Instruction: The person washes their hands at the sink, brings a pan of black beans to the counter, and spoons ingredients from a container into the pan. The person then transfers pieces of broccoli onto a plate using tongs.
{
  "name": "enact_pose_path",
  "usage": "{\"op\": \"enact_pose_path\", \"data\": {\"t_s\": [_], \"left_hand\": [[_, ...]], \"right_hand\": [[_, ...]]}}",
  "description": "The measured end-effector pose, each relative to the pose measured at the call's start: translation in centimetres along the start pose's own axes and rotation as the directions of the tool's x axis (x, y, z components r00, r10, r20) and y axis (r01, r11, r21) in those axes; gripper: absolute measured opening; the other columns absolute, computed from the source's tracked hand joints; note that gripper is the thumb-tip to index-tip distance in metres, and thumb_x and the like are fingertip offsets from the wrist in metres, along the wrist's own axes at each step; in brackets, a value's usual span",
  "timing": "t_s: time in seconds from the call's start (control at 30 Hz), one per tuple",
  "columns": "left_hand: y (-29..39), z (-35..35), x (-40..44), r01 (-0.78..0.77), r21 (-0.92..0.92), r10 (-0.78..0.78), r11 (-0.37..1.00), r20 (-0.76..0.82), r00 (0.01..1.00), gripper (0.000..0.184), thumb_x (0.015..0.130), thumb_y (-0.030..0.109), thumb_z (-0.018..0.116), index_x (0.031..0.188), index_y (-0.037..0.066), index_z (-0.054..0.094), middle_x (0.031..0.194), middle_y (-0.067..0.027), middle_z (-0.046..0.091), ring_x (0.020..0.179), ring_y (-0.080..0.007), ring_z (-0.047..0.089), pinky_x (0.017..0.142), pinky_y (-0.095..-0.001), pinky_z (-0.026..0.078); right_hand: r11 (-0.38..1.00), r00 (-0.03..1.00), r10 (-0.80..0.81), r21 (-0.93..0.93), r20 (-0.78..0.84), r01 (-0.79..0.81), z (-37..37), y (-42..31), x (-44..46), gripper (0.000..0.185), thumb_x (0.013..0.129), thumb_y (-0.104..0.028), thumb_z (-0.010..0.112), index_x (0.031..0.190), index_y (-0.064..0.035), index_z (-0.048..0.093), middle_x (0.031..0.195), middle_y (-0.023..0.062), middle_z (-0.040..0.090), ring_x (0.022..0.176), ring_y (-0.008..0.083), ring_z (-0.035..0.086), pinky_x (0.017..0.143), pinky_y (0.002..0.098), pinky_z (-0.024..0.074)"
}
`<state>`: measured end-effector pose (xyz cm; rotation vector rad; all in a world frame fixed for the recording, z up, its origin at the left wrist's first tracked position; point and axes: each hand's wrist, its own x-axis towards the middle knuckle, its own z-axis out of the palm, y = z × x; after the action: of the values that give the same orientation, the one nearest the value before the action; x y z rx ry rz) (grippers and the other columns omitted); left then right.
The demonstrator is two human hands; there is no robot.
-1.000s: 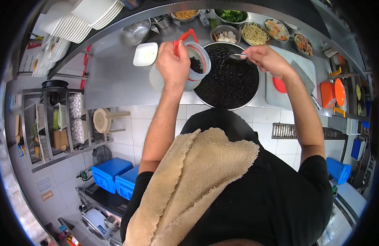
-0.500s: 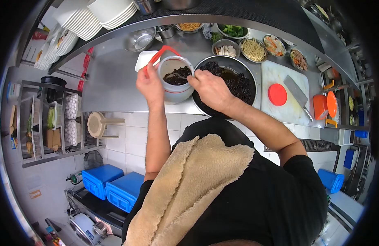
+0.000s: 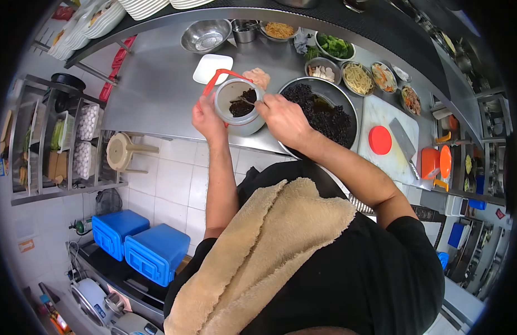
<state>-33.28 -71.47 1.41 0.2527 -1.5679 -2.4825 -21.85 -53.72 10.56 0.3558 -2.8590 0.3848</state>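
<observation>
One pale tub (image 3: 244, 128), dark food (image 3: 240, 109) inside, sits at the counter's (image 3: 149, 84) front edge, left hand (image 3: 210, 120) clasping its red handle (image 3: 210, 84), right hand (image 3: 286, 119) gripping a spoon (image 3: 248, 101) angled leftward into it, wide bowl (image 3: 353, 107) nearer the right.

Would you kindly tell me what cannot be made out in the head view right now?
Head view:
- metal utensil: handle hidden by the right hand; its tip is lost among dark food
- large bowl: left rim covered by that hand and the forearm
- stack of white plates: cut off by the top edge
- appliance label: too small to read
</observation>
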Motion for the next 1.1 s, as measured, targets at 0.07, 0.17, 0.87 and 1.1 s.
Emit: {"op": "enact_pose_path", "data": {"t_s": [0.07, 0.17, 0.87, 1.1], "left_hand": [[-0.3, 0.4, 0.3, -0.033, -0.024, 0.032, 0.999, -0.024, 0.999, 0.031, 0.107, 0.025, 0.056, 0.108, -0.005, 0.061, 0.109, -0.0226, 0.074, 0.096, -0.0229, 0.073, 0.083, -0.0327, 0.059], [-0.4, 0.8, 0.4, -0.058, 0.002, 0.058, 0.998, -0.020, 0.998, 0.031, 0.107, 0.025, 0.057, 0.107, -0.005, 0.061, 0.108, -0.0214, 0.074, 0.096, -0.0223, 0.073, 0.083, -0.0326, 0.059], [1.7, -3.4, 8.0, -0.283, 0.275, 0.352, 0.919, -0.246, 0.903, 0.029, 0.104, 0.027, 0.062, 0.100, -0.002, 0.062, 0.093, -0.0098, 0.069, 0.082, -0.0188, 0.067, 0.071, -0.0313, 0.056], [2.7, -5.8, 9.5, -0.315, 0.394, 0.456, 0.864, -0.344, 0.821, 0.029, 0.105, 0.026, 0.060, 0.097, -0.002, 0.063, 0.092, -0.0078, 0.067, 0.082, -0.0186, 0.063, 0.071, -0.0337, 0.053]], "right_hand": [[1.000, 0.997, 0.007, 0.022, -0.072, -0.005, -0.3, -0.1, 0.1, 0.033, 0.086, -0.006, 0.060, 0.118, -0.0019, 0.067, 0.101, 0.0128, 0.061, 0.097, 0.0307, 0.066, 0.080, 0.0421, 0.0583], [0.982, 0.983, 0.136, 0.145, -0.120, -0.119, 0.3, 0.9, -0.7, 0.027, 0.090, -0.004, 0.060, 0.115, -0.0015, 0.068, 0.097, 0.0153, 0.063, 0.089, 0.0326, 0.068, 0.078, 0.0417, 0.0570], [0.351, 0.314, 0.936, 0.473, -0.157, -0.808, 1.1, 14.2, -22.8, 0.040, 0.099, -0.031, 0.066, 0.124, 0.0003, 0.064, 0.105, 0.0216, 0.068, 0.093, 0.0332, 0.070, 0.083, 0.0450, 0.0553], [0.009, 0.402, 0.851, 0.755, 0.338, -0.656, 5.6, 16.7, -24.1, 0.030, 0.108, -0.025, 0.048, 0.120, 0.0020, 0.055, 0.099, 0.0144, 0.067, 0.088, 0.0231, 0.070, 0.065, 0.0377, 0.0637]]}}
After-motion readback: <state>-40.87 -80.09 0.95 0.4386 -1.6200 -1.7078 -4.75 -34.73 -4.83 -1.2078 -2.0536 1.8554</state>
